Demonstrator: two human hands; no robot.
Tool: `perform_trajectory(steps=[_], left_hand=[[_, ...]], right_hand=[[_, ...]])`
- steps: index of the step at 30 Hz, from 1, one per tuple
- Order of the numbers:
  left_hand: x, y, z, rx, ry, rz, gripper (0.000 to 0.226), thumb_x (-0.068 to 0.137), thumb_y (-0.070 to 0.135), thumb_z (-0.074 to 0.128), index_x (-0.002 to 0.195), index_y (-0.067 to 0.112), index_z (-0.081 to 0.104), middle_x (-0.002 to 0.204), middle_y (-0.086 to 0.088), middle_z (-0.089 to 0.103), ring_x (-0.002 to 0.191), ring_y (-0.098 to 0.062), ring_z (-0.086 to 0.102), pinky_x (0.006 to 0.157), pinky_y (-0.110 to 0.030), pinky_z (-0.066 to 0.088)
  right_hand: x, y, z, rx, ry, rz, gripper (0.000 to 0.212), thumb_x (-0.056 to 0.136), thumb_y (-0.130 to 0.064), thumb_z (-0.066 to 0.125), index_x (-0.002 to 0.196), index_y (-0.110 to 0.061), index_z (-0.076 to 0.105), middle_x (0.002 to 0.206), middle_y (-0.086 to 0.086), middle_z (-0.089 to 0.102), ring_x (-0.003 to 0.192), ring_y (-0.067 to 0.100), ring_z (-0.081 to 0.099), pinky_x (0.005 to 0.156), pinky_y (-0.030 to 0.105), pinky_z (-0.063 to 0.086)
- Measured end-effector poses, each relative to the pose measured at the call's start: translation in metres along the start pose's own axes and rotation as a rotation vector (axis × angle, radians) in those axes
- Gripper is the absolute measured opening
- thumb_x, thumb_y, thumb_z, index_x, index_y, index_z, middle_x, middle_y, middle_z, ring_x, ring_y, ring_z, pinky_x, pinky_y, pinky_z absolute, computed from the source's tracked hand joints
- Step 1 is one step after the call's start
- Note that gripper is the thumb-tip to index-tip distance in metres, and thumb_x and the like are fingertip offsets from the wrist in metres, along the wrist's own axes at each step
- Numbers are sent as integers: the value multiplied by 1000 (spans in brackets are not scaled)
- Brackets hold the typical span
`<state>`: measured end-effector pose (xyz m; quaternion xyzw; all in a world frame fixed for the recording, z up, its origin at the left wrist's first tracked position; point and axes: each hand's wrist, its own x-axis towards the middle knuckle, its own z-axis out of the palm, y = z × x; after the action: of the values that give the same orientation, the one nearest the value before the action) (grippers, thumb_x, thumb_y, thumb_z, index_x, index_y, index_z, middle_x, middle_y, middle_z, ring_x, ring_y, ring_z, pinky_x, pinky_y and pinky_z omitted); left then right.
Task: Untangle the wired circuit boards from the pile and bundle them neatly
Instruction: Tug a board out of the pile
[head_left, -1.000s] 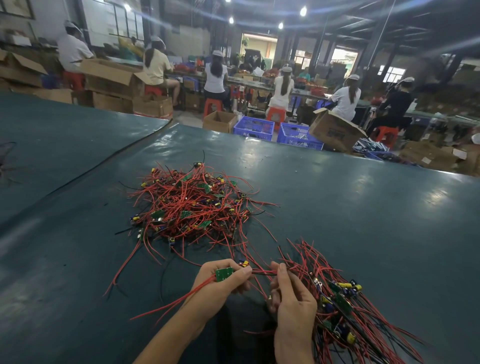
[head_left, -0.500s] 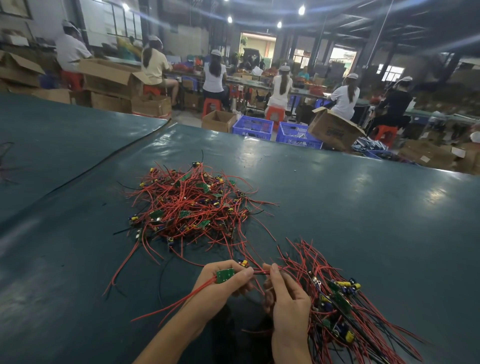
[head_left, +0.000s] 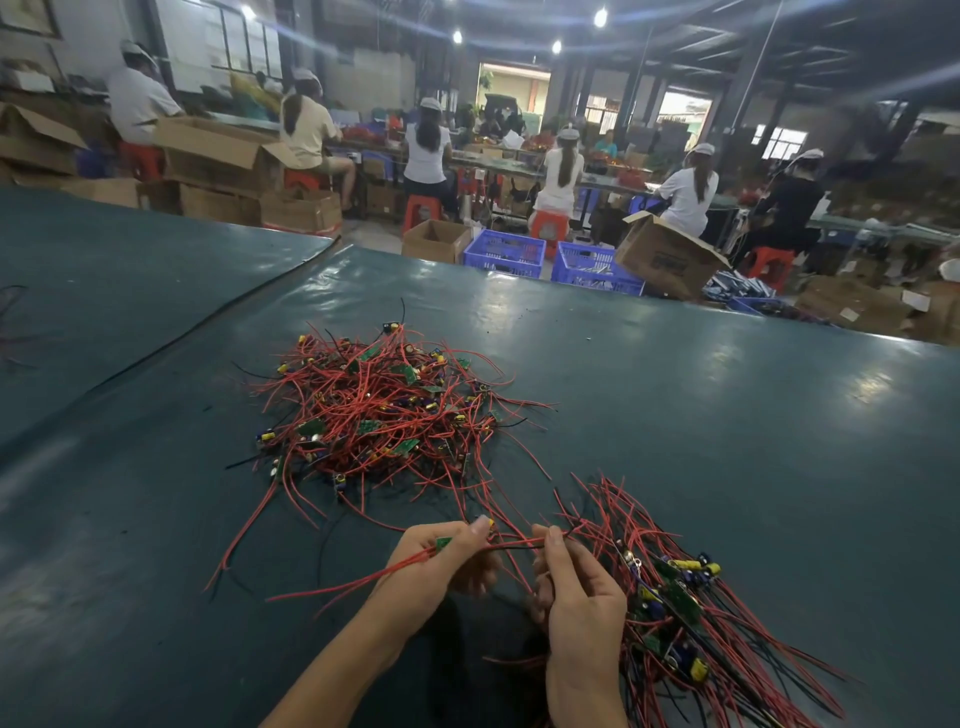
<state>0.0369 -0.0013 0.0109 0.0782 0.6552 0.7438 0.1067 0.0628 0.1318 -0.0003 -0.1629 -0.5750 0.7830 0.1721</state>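
Two hands are at work at the near edge of the table. Left hand: fingers curled round a small green circuit board, thumb pressed on top, with its red leads trailing out to the left. Right hand: fingertips pinching the red and black wires that run across from the board. Its lower fingers are curled, and whether they hold anything more cannot be told. The stretch of wire between the hands runs straight and roughly level.

Just to the right of the right hand lies the sorted bundle. Its boards are gathered near the hand and its wires fan out in roughly one direction. No tie or band is visible on it.

Beyond the hands, toward the table's middle, sits the tangled pile, a dense knot of red wire with many green boards showing. Some strands reach from it toward the hands.

Assessment: work is partly done. One unit is in hand, apparently being straightened for the bundle. The pile looks the denser of the two heaps, so the greater share is judged outstanding, as is any final tying.

Past the table: blue crates, cardboard boxes and seated workers at benches.
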Motion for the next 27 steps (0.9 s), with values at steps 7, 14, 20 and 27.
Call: perform_trajectory(steps=[7, 14, 20, 27], left_hand=[[-2, 1, 4, 79, -68, 61, 26, 84, 37, 61, 66, 21, 69, 65, 3, 65, 63, -8, 61, 61, -18, 46], [1, 0, -2, 135, -22, 46, 34, 94, 22, 59, 62, 20, 71, 62, -3, 68, 63, -14, 63, 67, -21, 50], [2, 6, -8, 50, 34, 29, 30, 73, 43, 69, 69, 13, 76, 61, -6, 66, 60, -13, 60, 63, -21, 50], [5, 1, -9, -531, 74, -66, 13, 62, 10, 75, 75, 7, 75, 77, -13, 70, 63, -13, 65, 57, -19, 53]], right_hand=[[-10, -1, 10, -81, -210, -42, 17, 81, -25, 66, 74, -19, 81, 75, 10, 75, 72, 21, 73, 68, 32, 60], [-2, -4, 1, -33, 35, -21, 22, 87, -27, 64, 77, -17, 80, 51, -3, 48, 44, 7, 37, 42, 23, 33], [1, -7, -3, 81, 88, -38, 25, 78, -37, 64, 80, -18, 80, 51, -4, 50, 41, 4, 32, 37, 18, 28], [2, -9, -4, 123, 85, -57, 25, 81, -34, 62, 79, -17, 79, 53, -3, 50, 39, 4, 30, 37, 17, 29]])
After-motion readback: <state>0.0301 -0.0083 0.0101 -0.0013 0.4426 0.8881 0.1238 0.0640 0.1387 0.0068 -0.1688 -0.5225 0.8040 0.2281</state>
